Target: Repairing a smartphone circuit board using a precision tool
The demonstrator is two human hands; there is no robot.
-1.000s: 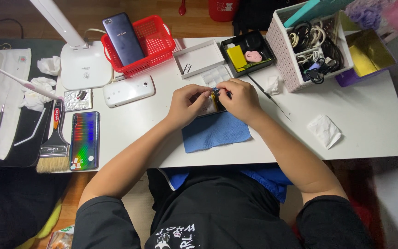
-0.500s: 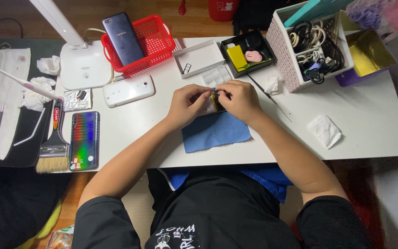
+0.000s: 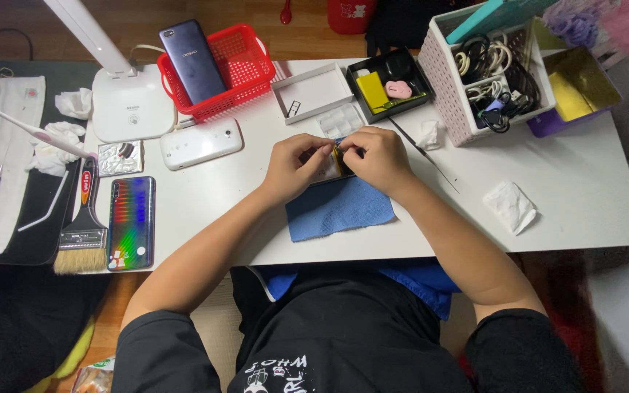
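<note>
Left hand (image 3: 294, 166) and right hand (image 3: 376, 156) both pinched a small dark device (image 3: 338, 156) between their fingertips, above the blue cloth (image 3: 340, 207) at the desk's middle; the fiddling looked unfinished, with its outcome hidden. Along the white desk (image 3: 584, 189) sat a brush (image 3: 85, 229), red basket (image 3: 216, 69) and cable organiser (image 3: 489, 73), over wooden floor.

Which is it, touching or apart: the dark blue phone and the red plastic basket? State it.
Touching. The head view shows the dark blue phone leaning over the rim of the red plastic basket, its lower end inside and resting on the front edge.
</note>
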